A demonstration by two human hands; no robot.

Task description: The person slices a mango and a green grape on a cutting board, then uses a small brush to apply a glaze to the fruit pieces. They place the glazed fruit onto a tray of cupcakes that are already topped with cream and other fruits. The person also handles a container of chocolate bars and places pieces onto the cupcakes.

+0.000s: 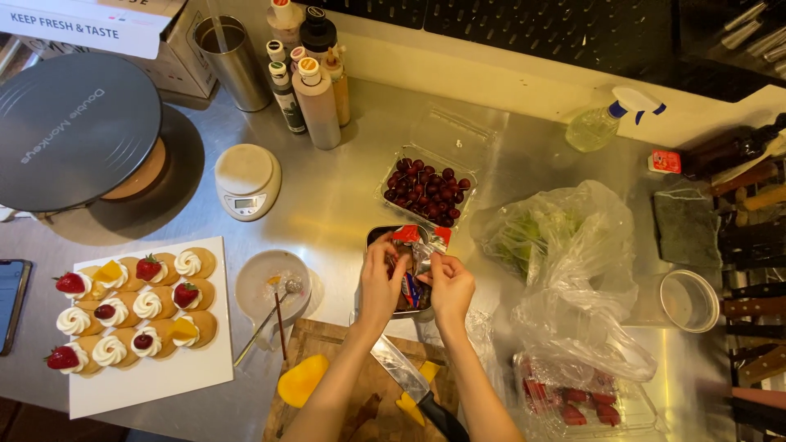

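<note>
Left hand (381, 282), right hand (448, 286) both pinch small packet (417, 260) over metal tin (385, 235); hard tear risks scattering contents; knife (409, 381) lies near forearms

Both bare forearms reaching up from bottom edge, converging toward centre. Left hand (381, 282) raised, back toward camera, fingers curled inward, thumb side facing the other hand. Right hand (449, 286) level with it, just beside, fingers bent and pinched at the tips. Both wrists straight. Fingertips of the two hands near, possibly touching; hard to tell from above.
</note>
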